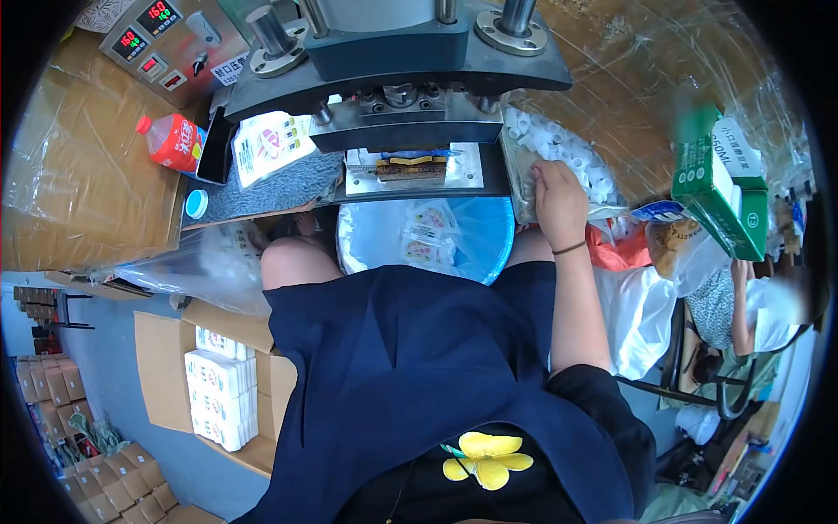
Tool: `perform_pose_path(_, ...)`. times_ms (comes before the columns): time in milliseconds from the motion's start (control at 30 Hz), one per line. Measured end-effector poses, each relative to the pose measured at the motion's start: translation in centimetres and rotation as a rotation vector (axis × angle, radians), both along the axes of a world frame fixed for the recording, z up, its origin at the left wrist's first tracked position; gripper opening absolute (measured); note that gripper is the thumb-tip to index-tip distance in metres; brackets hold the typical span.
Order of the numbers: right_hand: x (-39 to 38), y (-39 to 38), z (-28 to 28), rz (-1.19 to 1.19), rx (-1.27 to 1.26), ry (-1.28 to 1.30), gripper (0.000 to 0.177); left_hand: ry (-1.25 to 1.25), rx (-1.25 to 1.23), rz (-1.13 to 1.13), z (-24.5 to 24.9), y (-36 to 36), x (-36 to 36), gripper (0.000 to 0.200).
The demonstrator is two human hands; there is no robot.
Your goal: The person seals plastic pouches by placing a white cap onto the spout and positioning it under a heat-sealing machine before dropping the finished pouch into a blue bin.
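Note:
My right hand (559, 203) rests at the left edge of a tray of small white plastic spouts (576, 157), its fingers bent together; whether something is between them is hidden. My left hand is out of the frame. Ahead of me stands a press machine (388, 52), with a metal plate and brown bar (410, 170) under its head. Flat printed white pouches (272, 147) lie on the grey-blue cloth (262, 190) to the left. Below the press, between my knees, a blue basin (371, 240) holds a few clear printed pouches (429, 234).
A control box (175, 44), a red-labelled bottle (172, 142) and a white-blue cap (196, 203) are at the left. An open carton (161, 375) holds stacked packs (218, 393). A green box (720, 188) stands at the right, near another person (742, 306).

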State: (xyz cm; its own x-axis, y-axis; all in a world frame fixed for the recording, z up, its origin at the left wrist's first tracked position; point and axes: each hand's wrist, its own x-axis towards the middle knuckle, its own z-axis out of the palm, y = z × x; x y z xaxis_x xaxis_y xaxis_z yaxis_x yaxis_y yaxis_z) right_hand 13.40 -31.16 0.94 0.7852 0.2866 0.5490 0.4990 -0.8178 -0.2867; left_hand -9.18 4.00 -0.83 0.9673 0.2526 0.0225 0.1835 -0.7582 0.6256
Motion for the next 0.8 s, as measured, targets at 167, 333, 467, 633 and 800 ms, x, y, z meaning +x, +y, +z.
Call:
perform_pose_path(167, 0.2, 0.0, -0.2, -0.005, 0.034, 0.005, 0.011, -0.043, 0.006, -0.026, 0.0, -0.4, 1.6, 0.028)
perform_pose_path(333, 0.4, -0.7, -1.5, -0.018, -0.058, 0.03, 0.014, -0.082, -0.008, -0.058, -0.7, -0.8, 4.2, 0.028)
perform_pose_path(467, 0.0, -0.7, -0.9, -0.043, -0.044, 0.058, 0.011, -0.082, -0.024, -0.066, -1.0, -1.2, 6.0, 0.029)
perform_pose_path(633, -0.6, -0.6, -0.7, -0.038, 0.05, -0.01, 0.009, -0.059, -0.033, -0.08, -0.9, -2.1, 7.4, 0.029)
perform_pose_path(800, -0.4, -0.5, -1.0, -0.042, 0.062, -0.097, 0.012, -0.038, -0.042, -0.092, -1.1, -2.5, 8.1, 0.029)
